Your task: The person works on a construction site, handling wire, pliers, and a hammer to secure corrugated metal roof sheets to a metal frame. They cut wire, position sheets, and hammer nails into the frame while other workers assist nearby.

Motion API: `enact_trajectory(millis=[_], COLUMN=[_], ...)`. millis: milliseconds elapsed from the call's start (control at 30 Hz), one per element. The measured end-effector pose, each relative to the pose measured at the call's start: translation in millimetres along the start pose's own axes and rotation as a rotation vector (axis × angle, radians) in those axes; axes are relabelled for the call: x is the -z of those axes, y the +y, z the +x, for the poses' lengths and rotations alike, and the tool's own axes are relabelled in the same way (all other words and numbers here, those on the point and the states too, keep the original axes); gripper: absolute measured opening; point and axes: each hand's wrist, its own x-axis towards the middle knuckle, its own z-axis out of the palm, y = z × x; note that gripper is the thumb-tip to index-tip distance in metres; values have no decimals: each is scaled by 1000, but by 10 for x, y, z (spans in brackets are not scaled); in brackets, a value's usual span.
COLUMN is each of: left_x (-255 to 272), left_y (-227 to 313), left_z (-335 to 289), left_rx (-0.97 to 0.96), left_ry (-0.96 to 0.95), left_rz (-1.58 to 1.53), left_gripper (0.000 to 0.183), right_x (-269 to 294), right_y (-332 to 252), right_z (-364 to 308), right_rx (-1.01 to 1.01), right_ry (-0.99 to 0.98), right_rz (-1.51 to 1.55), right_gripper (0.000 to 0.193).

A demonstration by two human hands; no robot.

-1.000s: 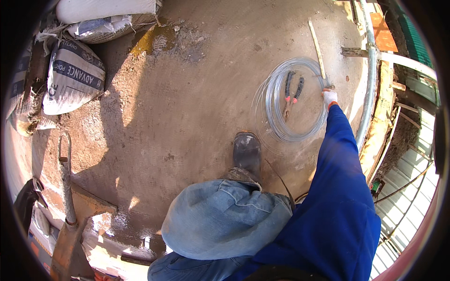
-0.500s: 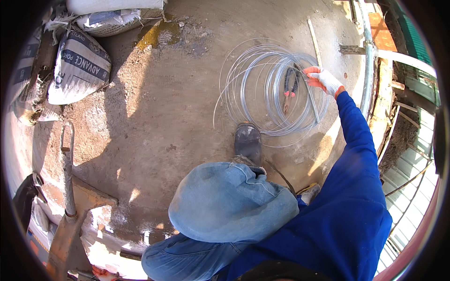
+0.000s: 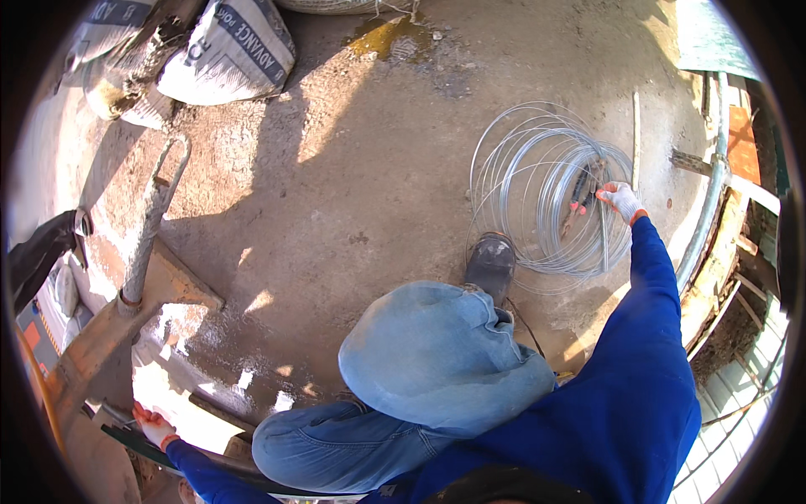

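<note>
The right hand (image 3: 620, 200), in a white glove with orange fingertips, had its fingers drawn narrow on strands at the right side of a coil of wire (image 3: 544, 206). From there the coil lay leftward on the concrete floor (image 3: 361, 202), its loose loops fanning out to the left and far left. Just left of those fingertips, within the rings, I saw a pair of pliers (image 3: 578, 207) partly behind the wire, its long axis slanting from dark handles on the far right to the head on the near left. A pale stick (image 3: 636, 139) lay beyond the hand, pointing away. The dark boot (image 3: 489, 262) stood by the coil's near left edge. The left hand (image 3: 155, 426) was well apart, at the near left; I couldn't tell whether it gripped anything. The right was clearly nearer the wire.
</note>
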Motion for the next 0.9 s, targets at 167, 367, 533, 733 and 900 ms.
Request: enact_trajectory(millis=[167,367,533,733,900], left_x=[-93,-354,-468,-624,-824], left_y=[-164,-130,-172,-219,-195], left_z=[-174,-551,-645,-757,-780], left_rx=[-26,-129,-231,-280,-309], left_ry=[-5,38,110,190,212], left_rz=[54,-284,-161,-152,-341], left_gripper=[21,42,43,45,48], right_x=[-180,469,1153,492,-1124], right_y=[263,343,-449,-2886,-5097], right_z=[191,241,-199,-1796,-3253], right_rx=[-64,17,289,689,1017], right_ry=[-72,788,1143,761,61], right_rz=[-237,-772,-819,-501,-186], right_gripper=[29,55,55,62,37])
